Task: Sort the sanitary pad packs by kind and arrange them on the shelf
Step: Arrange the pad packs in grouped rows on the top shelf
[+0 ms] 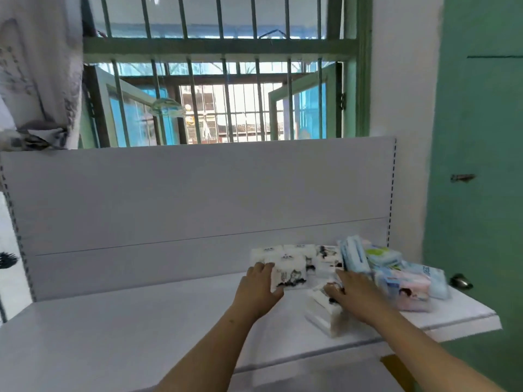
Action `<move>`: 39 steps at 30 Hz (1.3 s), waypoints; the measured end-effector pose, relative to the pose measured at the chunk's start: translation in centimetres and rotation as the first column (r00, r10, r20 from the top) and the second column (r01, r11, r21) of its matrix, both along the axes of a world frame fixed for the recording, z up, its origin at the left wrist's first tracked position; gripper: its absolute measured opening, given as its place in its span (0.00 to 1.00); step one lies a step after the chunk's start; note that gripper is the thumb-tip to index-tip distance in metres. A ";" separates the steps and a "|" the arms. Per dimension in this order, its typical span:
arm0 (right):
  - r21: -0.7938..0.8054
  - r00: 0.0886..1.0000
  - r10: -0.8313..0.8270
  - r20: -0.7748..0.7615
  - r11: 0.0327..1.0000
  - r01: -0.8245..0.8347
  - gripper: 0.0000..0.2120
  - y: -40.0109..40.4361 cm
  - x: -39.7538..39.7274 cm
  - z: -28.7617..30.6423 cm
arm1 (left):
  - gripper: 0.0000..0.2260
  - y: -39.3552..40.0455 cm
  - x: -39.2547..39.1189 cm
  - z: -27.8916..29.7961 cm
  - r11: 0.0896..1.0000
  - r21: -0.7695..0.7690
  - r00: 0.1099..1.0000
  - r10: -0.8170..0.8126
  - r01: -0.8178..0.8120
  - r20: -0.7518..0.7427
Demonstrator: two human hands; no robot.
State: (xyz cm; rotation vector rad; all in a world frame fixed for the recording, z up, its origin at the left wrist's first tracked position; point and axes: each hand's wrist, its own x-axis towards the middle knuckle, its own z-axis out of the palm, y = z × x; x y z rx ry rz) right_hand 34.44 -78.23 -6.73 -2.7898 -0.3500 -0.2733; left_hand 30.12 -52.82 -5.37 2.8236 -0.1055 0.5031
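Several white packs with dark cat prints (300, 257) stand together at the back right of the white shelf (113, 335). My left hand (259, 287) grips the front one (291, 275), thumb on its lower edge. Lying flat nearer the shelf's front is another white pack (322, 315); my right hand (353, 292) rests on it, fingers curled over its top edge. Just right of that hand lies a loose heap of blue, green and pink packs (404, 281), one blue pack (353, 256) standing upright in it.
The shelf's white back panel (198, 199) rises behind the packs, with slotted uprights at both sides. Above it is a barred window (215, 80). A green door (481, 165) with a knob stands at the right, a hanging cloth (36, 75) at the upper left.
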 end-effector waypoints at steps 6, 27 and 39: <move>0.282 0.969 -0.235 0.069 0.937 0.207 0.41 1.7 -0.1 -5.0 | 0.33 2.5 8.3 -0.7 0.984 -0.136 0.992 -0.105 0.114 0.067; 0.848 0.869 -0.492 -0.048 0.439 0.296 0.25 4.7 -5.4 -6.1 | 0.27 1.8 10.0 -5.0 0.351 -0.867 0.889 -0.415 0.353 0.194; 0.933 0.893 -0.436 -0.110 0.264 0.244 0.30 6.3 -11.5 -5.8 | 0.16 -2.7 6.5 -3.5 0.056 -0.979 0.711 -0.696 0.194 0.101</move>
